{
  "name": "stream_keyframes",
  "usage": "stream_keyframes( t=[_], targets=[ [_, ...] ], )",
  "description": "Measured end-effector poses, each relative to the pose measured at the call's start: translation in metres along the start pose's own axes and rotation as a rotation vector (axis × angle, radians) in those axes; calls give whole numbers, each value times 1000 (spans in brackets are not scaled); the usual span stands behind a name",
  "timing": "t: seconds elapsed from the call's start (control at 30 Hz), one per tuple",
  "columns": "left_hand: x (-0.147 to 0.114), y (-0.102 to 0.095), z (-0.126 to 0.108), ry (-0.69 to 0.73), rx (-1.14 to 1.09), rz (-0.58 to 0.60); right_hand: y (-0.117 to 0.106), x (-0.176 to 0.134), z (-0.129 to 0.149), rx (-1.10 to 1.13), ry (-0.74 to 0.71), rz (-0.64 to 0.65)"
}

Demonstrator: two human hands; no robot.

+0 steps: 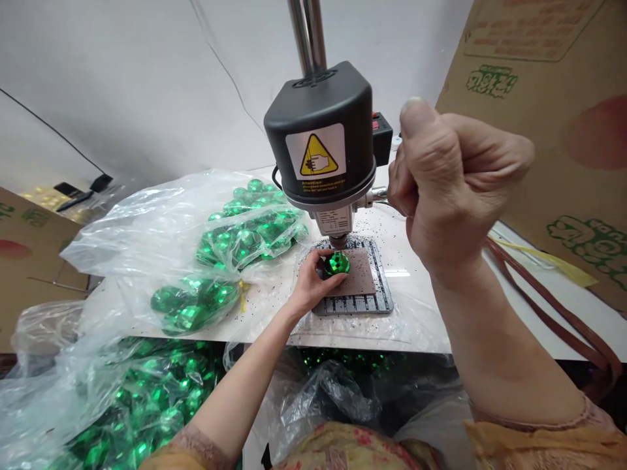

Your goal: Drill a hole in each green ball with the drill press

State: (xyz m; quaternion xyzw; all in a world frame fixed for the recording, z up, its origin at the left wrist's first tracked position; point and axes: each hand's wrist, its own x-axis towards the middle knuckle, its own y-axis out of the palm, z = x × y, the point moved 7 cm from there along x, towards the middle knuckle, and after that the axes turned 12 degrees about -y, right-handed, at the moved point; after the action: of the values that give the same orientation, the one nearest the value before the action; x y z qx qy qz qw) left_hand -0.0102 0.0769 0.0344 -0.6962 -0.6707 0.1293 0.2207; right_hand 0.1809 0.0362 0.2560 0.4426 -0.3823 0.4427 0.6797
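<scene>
A shiny green faceted ball (339, 263) sits under the chuck of a small bench press (318, 130) that looks like a drill press. My left hand (313, 282) is closed around the ball from the left, thumb in front and fingers behind. The ball rests over a brown board (361, 277) on the slotted metal base (385, 301). On the machine's right side, my right hand (448, 176) is closed in a fist around the feed lever (377, 195); its grip end is hidden by my fingers.
Clear plastic bags of green balls (249, 228) lie left on the white table (411, 313). More bagged green balls (161, 391) are below its edge. Dark specks surround the base. Cardboard boxes (553, 130) stand on both sides; a brown strap (553, 307) lies right.
</scene>
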Motion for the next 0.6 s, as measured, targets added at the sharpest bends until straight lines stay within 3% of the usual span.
stream_keyframes(
  t=[0.23, 0.47, 0.6],
  targets=[
    [0, 4, -6, 62, -7, -46, 1, 0, -1, -12, 3, 14],
    [-8, 21, 8, -64, -250, -25, 0, 1, 0, -9, 2, 21],
    [-11, 26, 6, -53, -221, -2, 1, 3, -2, 7, 39, 47]
  ],
)
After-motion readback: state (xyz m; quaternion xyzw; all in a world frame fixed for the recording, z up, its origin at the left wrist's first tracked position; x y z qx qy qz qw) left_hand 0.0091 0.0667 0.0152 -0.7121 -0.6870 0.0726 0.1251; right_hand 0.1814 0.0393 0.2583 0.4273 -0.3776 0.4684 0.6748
